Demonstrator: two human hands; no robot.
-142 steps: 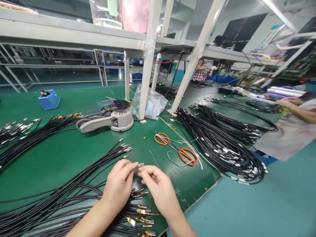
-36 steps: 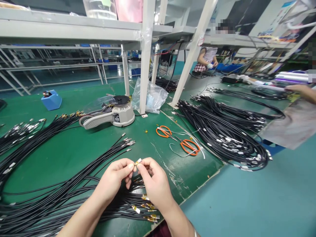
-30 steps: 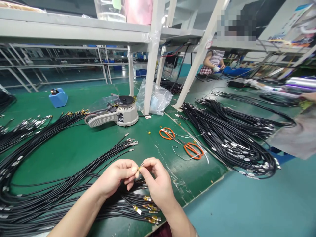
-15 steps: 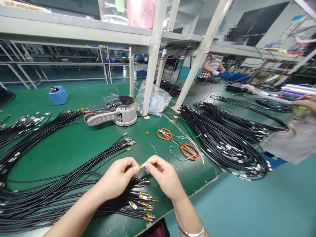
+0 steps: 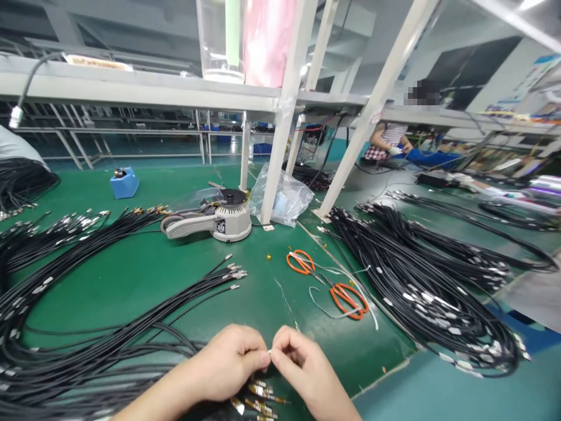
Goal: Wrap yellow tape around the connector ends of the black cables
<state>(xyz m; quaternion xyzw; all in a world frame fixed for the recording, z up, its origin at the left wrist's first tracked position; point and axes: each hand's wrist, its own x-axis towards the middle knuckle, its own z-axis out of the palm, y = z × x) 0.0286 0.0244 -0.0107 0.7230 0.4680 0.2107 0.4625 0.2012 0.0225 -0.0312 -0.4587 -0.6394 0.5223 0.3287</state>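
Note:
My left hand [image 5: 230, 365] and my right hand [image 5: 304, 368] meet fingertip to fingertip low in the head view, both closed in a pinch on the tip of a thin black cable [image 5: 268, 352]. Only a small pale bit of that tip shows between the fingers. Just below the hands lie several cable ends with gold tape [image 5: 256, 397]. A fan of black cables with bare metal ends [image 5: 230, 273] lies on the green mat [image 5: 131, 275] ahead of my left hand.
A grey tape dispenser [image 5: 214, 219] stands mid-table, with a blue box [image 5: 124, 182] behind it to the left. Two orange scissors [image 5: 326, 280] lie right of centre. A big coil of black cables [image 5: 429, 280] fills the right side. White frame posts [image 5: 283, 117] rise behind. Another person [image 5: 388, 140] works far back.
The view has tilted up, so my hands now sit lower in the picture. The gold taped tip seen between my fingers earlier is now almost covered by them.

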